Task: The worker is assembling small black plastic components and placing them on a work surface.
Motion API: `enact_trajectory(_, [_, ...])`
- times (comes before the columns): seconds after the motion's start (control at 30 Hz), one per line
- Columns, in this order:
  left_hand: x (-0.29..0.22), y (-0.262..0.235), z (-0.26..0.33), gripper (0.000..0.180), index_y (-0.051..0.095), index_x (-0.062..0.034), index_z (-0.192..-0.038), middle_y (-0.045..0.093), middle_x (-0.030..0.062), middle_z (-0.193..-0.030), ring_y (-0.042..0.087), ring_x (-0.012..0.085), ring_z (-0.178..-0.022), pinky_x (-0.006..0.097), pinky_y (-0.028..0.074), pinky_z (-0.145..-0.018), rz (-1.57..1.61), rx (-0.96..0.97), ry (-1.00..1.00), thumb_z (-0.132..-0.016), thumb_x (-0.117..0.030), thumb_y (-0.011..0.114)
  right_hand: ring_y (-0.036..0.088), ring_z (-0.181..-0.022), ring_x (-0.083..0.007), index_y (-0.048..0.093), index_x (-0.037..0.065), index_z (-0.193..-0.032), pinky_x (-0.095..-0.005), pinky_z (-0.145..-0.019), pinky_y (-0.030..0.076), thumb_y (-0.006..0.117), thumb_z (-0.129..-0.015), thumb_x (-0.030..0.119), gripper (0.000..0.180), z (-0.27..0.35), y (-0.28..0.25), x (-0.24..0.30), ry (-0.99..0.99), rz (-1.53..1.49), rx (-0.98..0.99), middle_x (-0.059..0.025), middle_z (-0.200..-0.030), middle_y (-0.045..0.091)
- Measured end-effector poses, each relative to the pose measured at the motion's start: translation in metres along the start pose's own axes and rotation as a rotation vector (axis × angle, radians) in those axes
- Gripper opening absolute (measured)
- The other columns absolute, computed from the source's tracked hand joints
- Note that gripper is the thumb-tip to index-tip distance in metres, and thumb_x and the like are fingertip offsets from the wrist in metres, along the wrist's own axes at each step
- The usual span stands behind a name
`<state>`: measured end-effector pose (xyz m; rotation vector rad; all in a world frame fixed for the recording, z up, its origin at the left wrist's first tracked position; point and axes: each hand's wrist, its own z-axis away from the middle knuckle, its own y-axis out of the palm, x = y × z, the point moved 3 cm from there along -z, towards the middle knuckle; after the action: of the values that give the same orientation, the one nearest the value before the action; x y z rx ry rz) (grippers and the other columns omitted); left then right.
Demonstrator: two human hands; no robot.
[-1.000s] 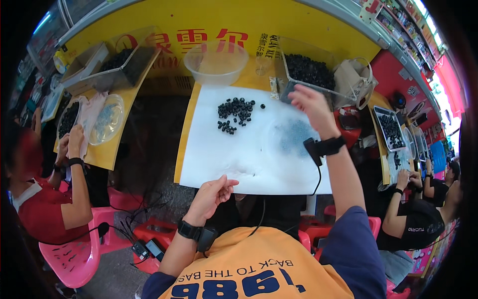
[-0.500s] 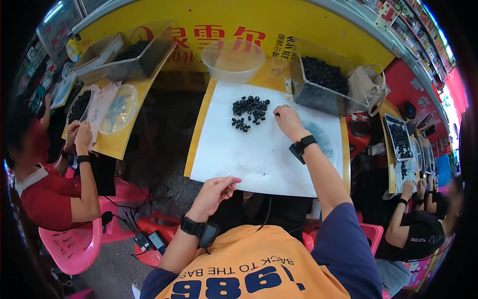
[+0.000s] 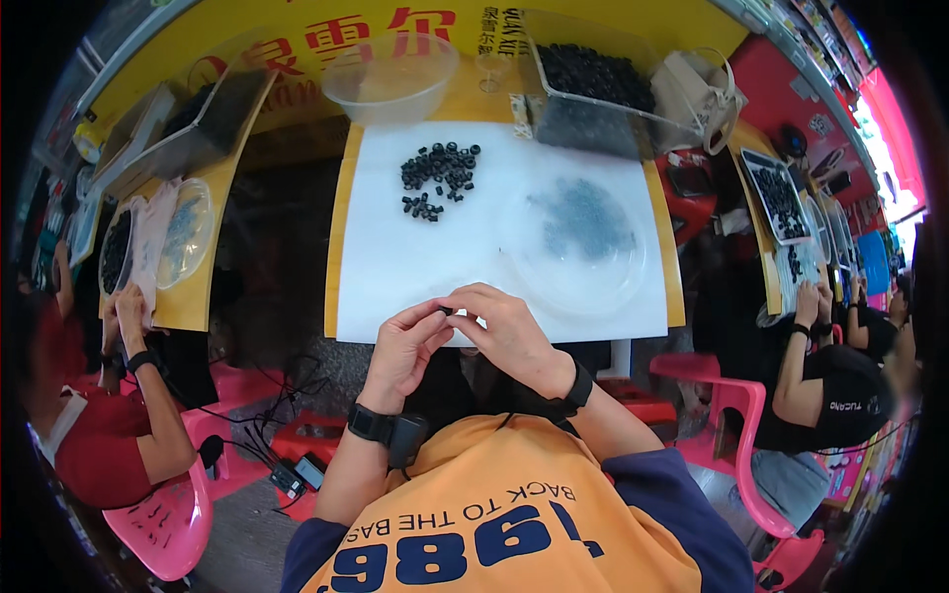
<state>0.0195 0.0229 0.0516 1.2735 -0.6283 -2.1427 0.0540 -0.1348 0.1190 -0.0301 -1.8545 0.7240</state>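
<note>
At the near edge of the white paper sheet, left hand and right hand met, fingertips pinched together on a small black ring, apparently for close handling.

It looked like a small assembly workshop with people sorting parts by hand. A white sheet covered the yellow table, and beyond the sheet stood a clear bin full of small black rings. Left and right of that table, other workers sat on pink plastic chairs at similar yellow tables, each with trays of the same black parts.
</note>
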Motion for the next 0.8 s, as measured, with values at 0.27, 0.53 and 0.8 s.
enact_trajectory(0.27, [0.001, 0.003, -0.014, 0.025, 0.064, 0.0053, -0.118, 0.07, 0.0116, -0.103, 0.069, 0.0177, -0.09, 0.026, 0.059, -0.08, -0.044, -0.001, -0.016, -0.094, -0.002, 0.063, 0.066, -0.082, -0.0273, 0.071, 0.004, -0.109, -0.0331, -0.069, 0.053, 0.065, -0.089, 0.003, 0.021, 0.006, -0.04, -0.025, 0.129, 0.042, -0.07, -0.0117, -0.1, 0.069])
enact_trajectory(0.53, [0.002, -0.002, -0.021, 0.024, 0.065, 0.0053, -0.117, 0.07, 0.0113, -0.101, 0.069, 0.018, -0.089, 0.028, 0.058, -0.08, -0.047, 0.039, -0.009, -0.095, -0.004, 0.063, 0.059, -0.089, -0.0303, 0.072, 0.003, -0.092, -0.0394, -0.077, 0.049, 0.065, -0.08, -0.001, 0.014, -0.016, -0.072, -0.084, -0.133, 0.642, -0.189, -0.011, -0.089, 0.062])
enact_trajectory(0.8, [0.001, 0.0, -0.02, 0.026, 0.063, 0.0054, -0.119, 0.069, 0.0118, -0.103, 0.068, 0.0174, -0.092, 0.028, 0.058, -0.082, -0.06, 0.034, -0.005, -0.095, -0.004, 0.063, 0.06, -0.091, -0.0294, 0.068, 0.002, -0.083, -0.0384, -0.078, 0.049, 0.07, -0.077, 0.002, 0.007, -0.012, -0.08, -0.08, -0.068, 0.564, -0.216, -0.0103, -0.089, 0.063])
